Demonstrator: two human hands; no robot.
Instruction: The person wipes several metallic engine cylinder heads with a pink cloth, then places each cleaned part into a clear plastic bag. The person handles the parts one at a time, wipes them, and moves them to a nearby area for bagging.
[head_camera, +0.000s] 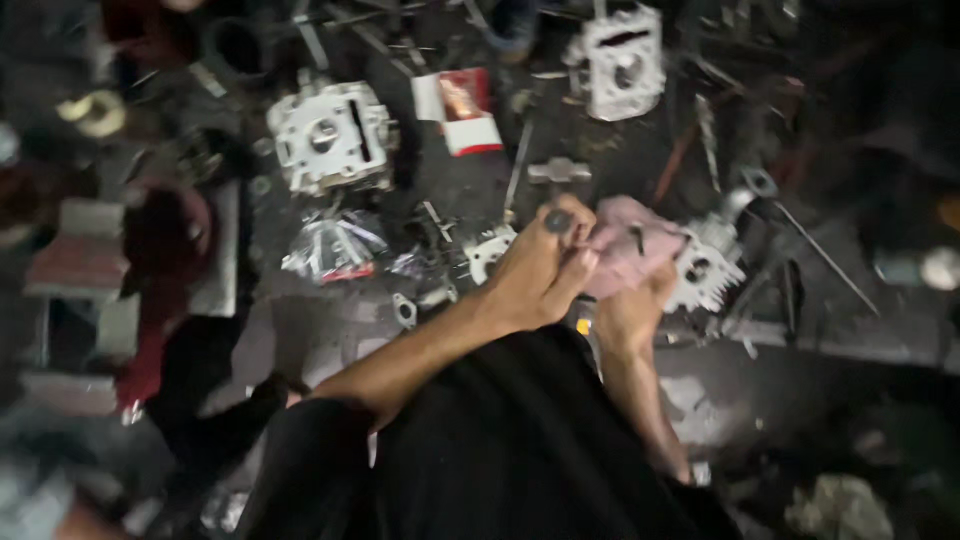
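Note:
My left hand (540, 265) is closed around a small dark round metal part (558, 221), held up at its fingertips. My right hand (630, 310) sits just to the right and below, gripping a pink rag (625, 245) that presses against the left hand's fingers. Both hands meet above a dark, cluttered floor. A finned silver engine piece (705, 265) lies right beside the rag. The frame is blurred, so the small part's shape is unclear.
Two white engine cylinder heads lie on the floor, one (330, 135) at upper left and one (620, 60) at the top. A red and white box (465, 110), a crumpled plastic bag (335, 245), loose rods and small metal parts surround them. My dark-clothed lap (520, 450) fills the bottom.

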